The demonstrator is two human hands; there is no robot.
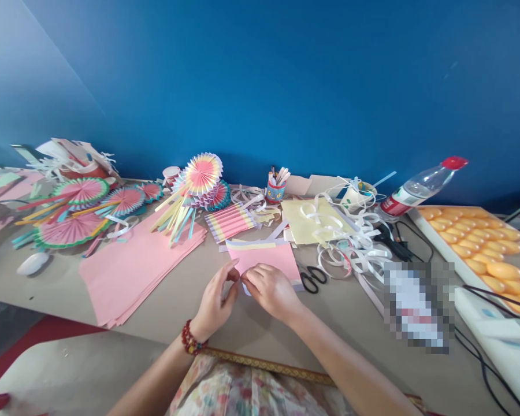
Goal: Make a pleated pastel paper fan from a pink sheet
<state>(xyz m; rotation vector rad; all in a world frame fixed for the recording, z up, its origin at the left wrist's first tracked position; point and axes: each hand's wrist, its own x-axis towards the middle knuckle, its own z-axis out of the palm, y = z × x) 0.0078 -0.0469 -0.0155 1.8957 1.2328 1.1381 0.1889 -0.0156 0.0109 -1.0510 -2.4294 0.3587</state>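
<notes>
Pinches the near left corner of a pink sheet (271,261) with left hand (219,297) and right hand (272,289). Shows black-handled scissors (312,277) just right of that sheet, pleated paper (231,222) beyond it, stacked pink paper (130,274) to its left.

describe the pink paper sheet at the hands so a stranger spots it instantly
Under the blue wall, on the grey table, find the bare left hand and right hand. At their fingertips, left of the black-handled scissors, is a rectangular pink paper sheet. Its pale yellow band separates it from the plain pink paper stack; its smooth face, from the pleated pink-and-yellow paper beyond.
</notes>
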